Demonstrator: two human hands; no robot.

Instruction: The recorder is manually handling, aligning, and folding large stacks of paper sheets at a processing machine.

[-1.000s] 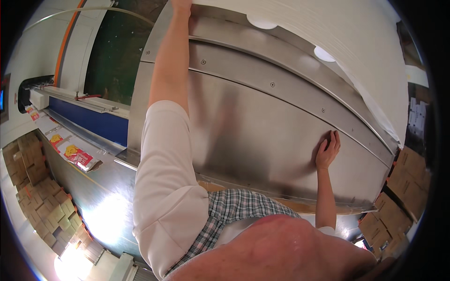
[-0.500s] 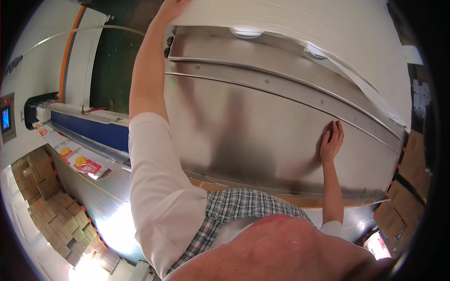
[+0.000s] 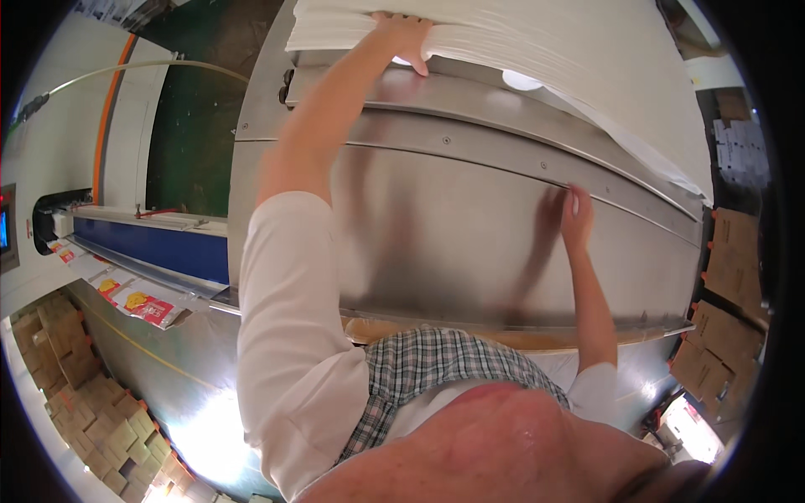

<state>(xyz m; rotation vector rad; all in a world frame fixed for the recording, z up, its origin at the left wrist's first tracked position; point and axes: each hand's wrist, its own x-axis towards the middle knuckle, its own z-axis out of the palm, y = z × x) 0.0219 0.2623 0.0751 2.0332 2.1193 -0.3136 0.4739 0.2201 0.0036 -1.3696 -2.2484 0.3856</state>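
Note:
A broad white layered sheet [image 3: 537, 46], thin and wrinkled along its edge, lies over the far part of a stainless steel surface [image 3: 453, 243]. My left hand [image 3: 404, 38] reaches far forward onto the sheet's near left edge. Its fingers are spread on the white material and the thumb points down toward the steel. On the right, my right hand [image 3: 577, 216] is at the steel near a seam lined with screws. It appears side-on with the thumb up and looks extended, holding nothing visible; some fingers are hidden behind it.
To the left runs a conveyor with a blue side [image 3: 151, 250], bearing red, white and yellow printed packages [image 3: 142, 303]. Stacked cardboard boxes [image 3: 105, 402] stand at lower left, more cartons [image 3: 731, 260] at right. A pale hose [image 3: 151, 64] arcs across the upper left.
My left hand has come right and nearer along the sheet's edge. My right hand has shifted slightly up and turned side-on. The whole view has shifted a little.

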